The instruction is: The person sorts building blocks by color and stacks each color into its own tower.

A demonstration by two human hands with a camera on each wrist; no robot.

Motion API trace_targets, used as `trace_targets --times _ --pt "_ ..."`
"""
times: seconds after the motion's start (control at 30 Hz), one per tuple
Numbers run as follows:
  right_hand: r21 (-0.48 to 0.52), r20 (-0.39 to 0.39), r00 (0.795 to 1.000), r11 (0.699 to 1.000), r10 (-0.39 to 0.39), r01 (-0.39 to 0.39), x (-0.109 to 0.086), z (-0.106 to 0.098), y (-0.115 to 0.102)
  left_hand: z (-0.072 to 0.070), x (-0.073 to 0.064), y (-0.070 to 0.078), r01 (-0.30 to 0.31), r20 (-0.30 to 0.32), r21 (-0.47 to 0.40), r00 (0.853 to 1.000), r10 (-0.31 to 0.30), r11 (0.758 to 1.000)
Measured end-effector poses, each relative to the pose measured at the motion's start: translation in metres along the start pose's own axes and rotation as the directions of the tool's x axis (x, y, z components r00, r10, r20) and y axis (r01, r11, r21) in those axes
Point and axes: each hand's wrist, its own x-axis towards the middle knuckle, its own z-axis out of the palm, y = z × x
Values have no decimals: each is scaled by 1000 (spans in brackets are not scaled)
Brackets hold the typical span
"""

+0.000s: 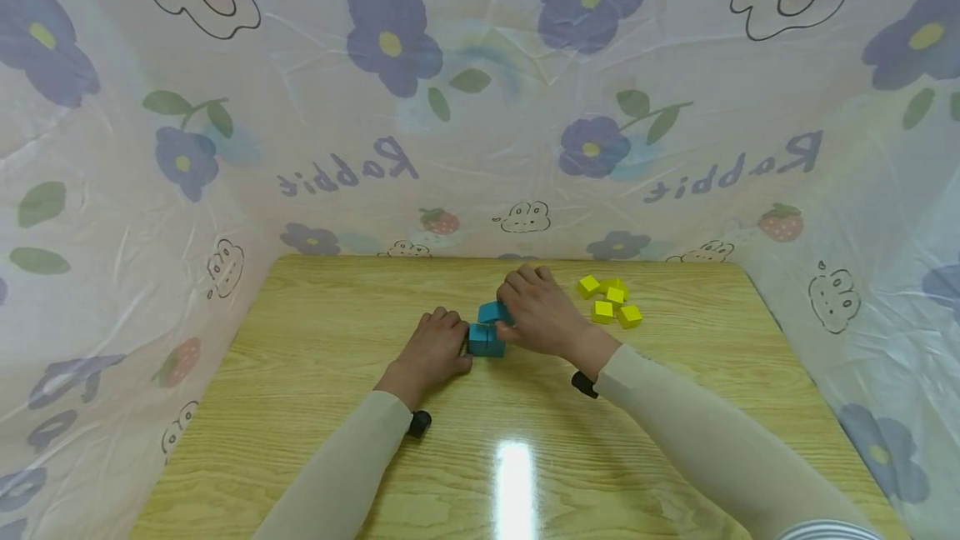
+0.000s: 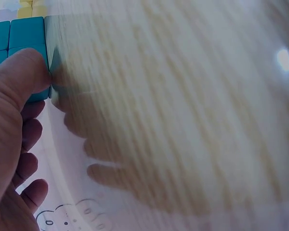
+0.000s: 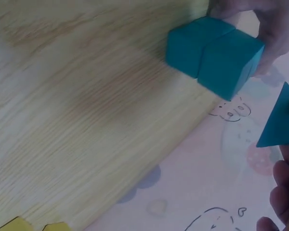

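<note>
Teal-blue cubes [image 1: 486, 342] stand pressed together on the wooden table. My left hand [image 1: 435, 348] holds them from the left side; in the left wrist view its thumb [image 2: 29, 72] lies on a cube face and the other fingers curl behind. A blue block with a slanted edge [image 3: 282, 122] is pinched between thumb and fingers of my right hand [image 1: 543, 312]. It is just behind the cubes, and in the right wrist view a gap shows between it and them. My fingers cover part of this block, so its full shape is hidden.
Several yellow blocks [image 1: 615, 298] lie in a loose group at the back right of the table [image 1: 337, 307], beyond my right hand. A printed cloth [image 1: 480, 132] rises behind the table and along both sides.
</note>
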Motion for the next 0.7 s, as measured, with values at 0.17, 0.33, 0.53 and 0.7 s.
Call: trace_targets --times 0.17,0.33,0.53,0.7 --pt "11 -2 1000 1000 -19 19 1 4 -3 -1 1 0 1 7 4 1000 -1 1000" --pt "-3 16 999 1000 -28 28 -1 9 -6 0 1 0 -1 7 8 1000 1 1000" --pt "0 29 999 999 -43 43 0 9 -11 0 1 0 -2 6 18 1000 2 1000" --pt "-3 22 999 999 -47 47 1 9 -13 0 1 0 0 9 18 1000 0 1000"
